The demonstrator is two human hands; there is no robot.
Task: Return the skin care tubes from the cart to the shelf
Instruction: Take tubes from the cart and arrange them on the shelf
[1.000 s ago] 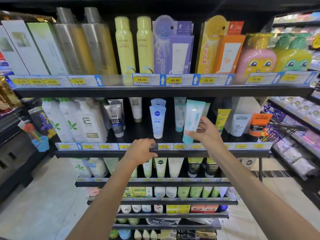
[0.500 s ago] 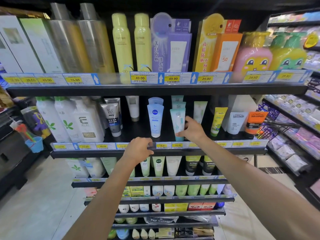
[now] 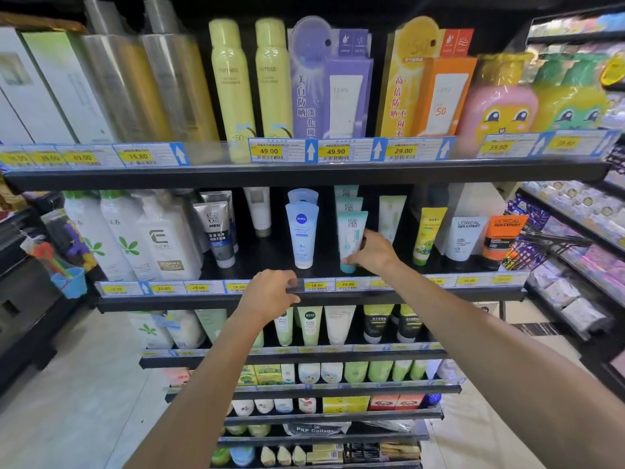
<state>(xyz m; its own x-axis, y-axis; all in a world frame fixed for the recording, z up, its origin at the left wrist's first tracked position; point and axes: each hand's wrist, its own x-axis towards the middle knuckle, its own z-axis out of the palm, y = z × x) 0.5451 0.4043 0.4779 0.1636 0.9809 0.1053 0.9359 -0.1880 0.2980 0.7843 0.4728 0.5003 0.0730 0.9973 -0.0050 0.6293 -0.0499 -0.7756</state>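
A teal skin care tube (image 3: 351, 233) stands cap-down at the front of a row of like tubes on the second shelf (image 3: 473, 294). My right hand (image 3: 373, 252) grips its lower part from the right side. To its left stands a blue Nivea tube (image 3: 301, 235). My left hand (image 3: 270, 292) holds the shelf's front rail with curled fingers, over the price tags. The cart (image 3: 541, 247) shows only as dark wire at the right edge of this shelf.
Grey men's tubes (image 3: 218, 231), white pump bottles (image 3: 165, 238), a yellow tube (image 3: 427, 235) and L'Oreal tubes (image 3: 500, 236) share the shelf. Spray cans and boxed sunscreens fill the shelf above. More tubes line the lower shelves. Another rack stands at the right.
My right hand carried the teal tube down and left from a tilted hold and stood it at the front of its row. My left hand stayed on the rail.
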